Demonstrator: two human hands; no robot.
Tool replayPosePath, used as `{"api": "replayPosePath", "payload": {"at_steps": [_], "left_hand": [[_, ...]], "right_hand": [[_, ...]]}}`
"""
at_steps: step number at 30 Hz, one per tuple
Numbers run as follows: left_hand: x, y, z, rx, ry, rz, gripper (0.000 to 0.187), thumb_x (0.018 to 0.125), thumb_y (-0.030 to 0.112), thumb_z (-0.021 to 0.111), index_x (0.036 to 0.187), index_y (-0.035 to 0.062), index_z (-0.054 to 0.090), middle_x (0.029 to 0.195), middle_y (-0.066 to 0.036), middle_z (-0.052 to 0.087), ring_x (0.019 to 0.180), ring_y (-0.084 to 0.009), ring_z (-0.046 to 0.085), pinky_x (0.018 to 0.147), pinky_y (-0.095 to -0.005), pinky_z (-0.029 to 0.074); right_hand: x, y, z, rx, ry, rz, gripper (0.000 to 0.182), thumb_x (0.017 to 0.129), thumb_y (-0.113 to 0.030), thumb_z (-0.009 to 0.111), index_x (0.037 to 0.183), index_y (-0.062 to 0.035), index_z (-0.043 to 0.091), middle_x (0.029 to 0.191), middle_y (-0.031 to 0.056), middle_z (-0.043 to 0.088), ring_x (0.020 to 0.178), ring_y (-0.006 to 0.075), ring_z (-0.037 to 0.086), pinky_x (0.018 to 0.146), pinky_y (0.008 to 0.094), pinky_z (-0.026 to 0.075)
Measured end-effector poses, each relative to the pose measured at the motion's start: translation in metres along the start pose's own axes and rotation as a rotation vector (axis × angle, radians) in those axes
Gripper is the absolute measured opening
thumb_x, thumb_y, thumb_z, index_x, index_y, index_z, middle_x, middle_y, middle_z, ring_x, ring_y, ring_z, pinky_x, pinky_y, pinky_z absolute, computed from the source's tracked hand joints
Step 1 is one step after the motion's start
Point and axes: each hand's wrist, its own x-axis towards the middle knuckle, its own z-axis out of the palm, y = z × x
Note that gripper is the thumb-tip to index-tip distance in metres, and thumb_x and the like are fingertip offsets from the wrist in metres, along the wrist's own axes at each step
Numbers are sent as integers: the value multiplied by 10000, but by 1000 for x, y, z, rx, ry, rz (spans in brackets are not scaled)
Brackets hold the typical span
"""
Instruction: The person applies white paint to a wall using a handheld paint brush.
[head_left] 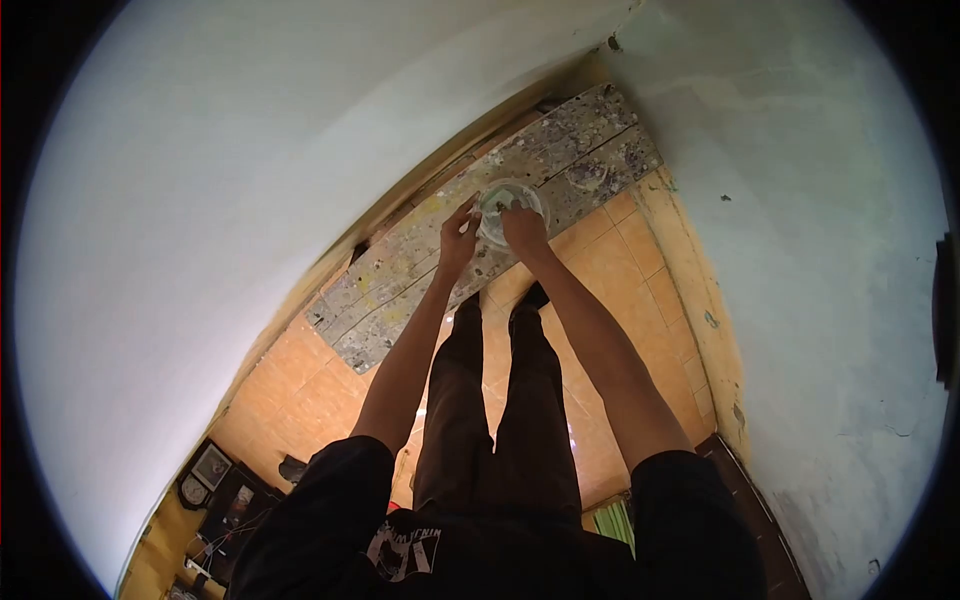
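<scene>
A round, clear plastic tub [541, 205] with a pale inside stands on a paint-spattered wooden bench [400, 290]. My left hand [460, 240] is at the tub's left side, its thumb and fingers curved against the rim and steadying it. My right hand [525, 230] reaches over the near right rim, with its fingers bent down into the tub. Something small and dark shows at those fingertips; I cannot tell what they hold. Whitish material [492, 212] lies inside the tub, partly covered by the right hand.
Pale walls [200, 150] meet in a corner behind the bench. Orange floor tiles [620, 270] run beneath it, and my feet [535, 295] are close to its near edge. At the lower left are framed pictures [212, 466] and dark items with cables.
</scene>
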Motion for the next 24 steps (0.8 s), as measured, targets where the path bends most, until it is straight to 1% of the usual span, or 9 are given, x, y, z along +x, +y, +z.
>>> {"api": "replayPosePath", "payload": {"at_steps": [1,6,9,12,15,18,19,22,24], "left_hand": [[1,-1,0,-11,-5,3,392,968,223,574,1354,164,540,1018,-109,686,856,-115,620,626,-285,537],[-1,3,-1,-37,-19,31,395,962,237,588,1353,197,545,999,-120,680,838,-116,617,626,-278,551],[-5,13,-2,3,-1,17,395,959,242,594,1349,207,549,1005,-127,677,830,-115,618,629,-280,556],[0,5,-3,-9,-5,0,394,956,245,597,1346,213,553,1034,-130,671,828,-115,618,635,-282,562],[0,5,-4,-9,-22,-12,393,954,247,599,1344,218,555,1071,-131,662,826,-117,617,639,-285,567],[-4,10,-3,-12,-15,-33,387,957,241,594,1341,214,557,1098,-125,662,885,-138,629,625,-277,564],[-5,11,-3,-16,-8,-42,384,958,238,591,1340,211,558,1105,-122,664,915,-147,635,617,-272,562],[-6,11,1,-84,13,-69,366,953,197,592,1318,184,577,1126,-122,673,1053,-216,628,719,-318,558],[-3,-2,3,-39,-28,31,345,943,158,594,1288,149,598,1148,-133,670,1122,-242,602,817,-346,526]], "right_hand": [[2,0,3,-34,13,-52,142,837,-94,586,895,-67,712,996,139,628,787,277,678,654,386,569],[11,12,10,-175,53,-397,144,804,-109,592,826,-120,734,864,74,659,795,232,678,675,367,551],[21,14,5,-356,-82,-488,130,806,-132,610,830,-130,737,798,54,659,817,206,681,679,356,535],[25,5,-15,-534,-133,-518,119,803,-163,637,850,-138,744,769,14,663,820,192,682,657,347,527],[22,-9,-50,-578,-206,-360,131,806,-184,651,881,-140,748,796,-21,679,837,186,681,653,349,526],[26,-15,-64,-576,-442,-136,149,815,-174,646,919,-140,747,862,-18,693,882,181,679,654,335,528],[23,-12,-59,-575,-410,-183,149,818,-165,643,923,-135,744,877,-5,694,890,187,678,655,334,530],[14,-4,-24,-510,-312,-277,158,824,-153,630,939,-140,738,912,24,698,900,209,678,684,344,534],[10,-8,-5,-390,-255,-275,181,823,-164,616,957,-168,737,919,28,703,888,231,681,740,364,529]]}}
